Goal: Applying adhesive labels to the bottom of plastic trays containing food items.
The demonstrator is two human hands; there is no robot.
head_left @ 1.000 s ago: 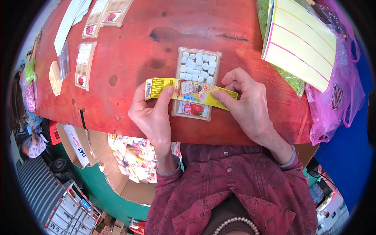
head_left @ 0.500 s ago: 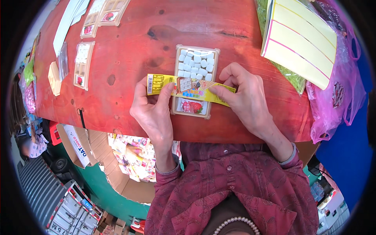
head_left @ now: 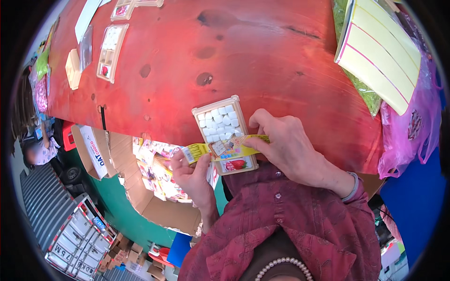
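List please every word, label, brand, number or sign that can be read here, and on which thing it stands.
Wording is not copied here, only located.
Yellow paper band: printing too small and blurred to read.
Carton flap: large dark lettering on white, readable.
White truck: black characters, readable in part.
Blue licence plate: too blurred to read surely.

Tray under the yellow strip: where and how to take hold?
Probably the far end of the tray, from the far side, pinching across both long rims. They look straight and free there; the yellow strip crosses the nearer part.
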